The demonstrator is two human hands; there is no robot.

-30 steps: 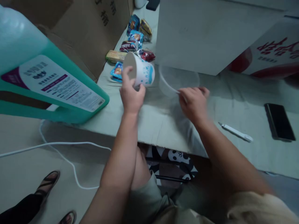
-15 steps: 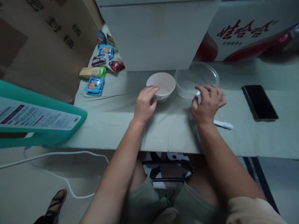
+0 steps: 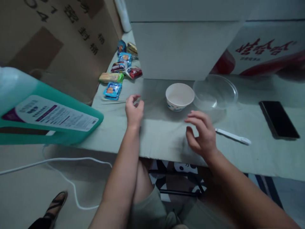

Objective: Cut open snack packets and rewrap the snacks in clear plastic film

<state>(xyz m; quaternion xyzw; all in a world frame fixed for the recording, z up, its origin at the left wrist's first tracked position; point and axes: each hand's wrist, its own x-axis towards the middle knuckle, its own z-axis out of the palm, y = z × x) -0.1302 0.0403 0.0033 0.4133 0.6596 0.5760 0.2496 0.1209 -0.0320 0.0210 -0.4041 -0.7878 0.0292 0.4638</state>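
My left hand [image 3: 134,111] is over the cloth-covered table, thumb and fingers apart with nothing between them. It is near a thin dark strand [image 3: 114,102] and the blue snack packets [image 3: 112,91]. A white paper bowl [image 3: 179,95] with a blue pattern stands upright to its right, touched by neither hand. Just below and right of the bowl, my right hand [image 3: 201,133] has its fingers curved and parted, holding nothing. Behind it a clear round plastic container [image 3: 215,92] stands beside the bowl. A slim white utensil-like stick [image 3: 233,136] lies to the right of that hand.
A green jug [image 3: 62,111] and a large cardboard box [image 3: 59,54] stand at the left. More wrapped snacks [image 3: 111,77] lie near the box. White cartons [image 3: 176,51] line the back. A black phone [image 3: 279,119] lies at the right. Another person's sandalled foot [image 3: 56,205] is on the floor.
My left hand has left the bowl and moved left towards the snacks. My right hand has drawn back from the clear container, towards the table's front edge. The camera view has shifted.
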